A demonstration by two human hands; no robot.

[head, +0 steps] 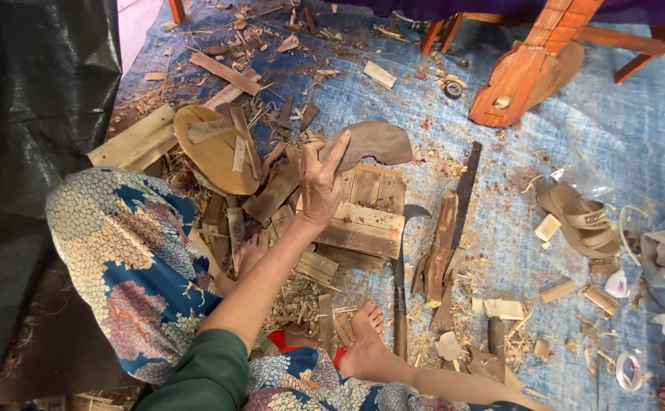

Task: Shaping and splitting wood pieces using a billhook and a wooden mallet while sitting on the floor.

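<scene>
The left hand (319, 183) is raised over a flat pallet of pale wooden slats (364, 211), which serves here as the landmark. Its fingers are closed on the near edge of a dark brown, curved slab of carved wood (370, 143), with the forefinger stretched along the slab's lower edge. The slab hangs in the air just above the far edge of the pallet. The right hand is out of view, so its fingers cannot be told.

Just right of the pallet lies a long-handled hooked blade (401, 281), its curved tip touching the pallet's right edge. Beyond the blade, further right, a rough brown wooden billet (440, 247) lies beside a long dark flat strip (465, 186). Left of the pallet rests an oval, tan wooden board (214, 148) with small offcuts on top of it. Well to the right of the pallet sits a brown sandal (578, 219). Far beyond the pallet, to the right, lies a reddish wooden frame piece (519, 80). Two bare feet rest near the pallet's near side, on a blue tarpaulin (614, 129) strewn with shavings.
</scene>
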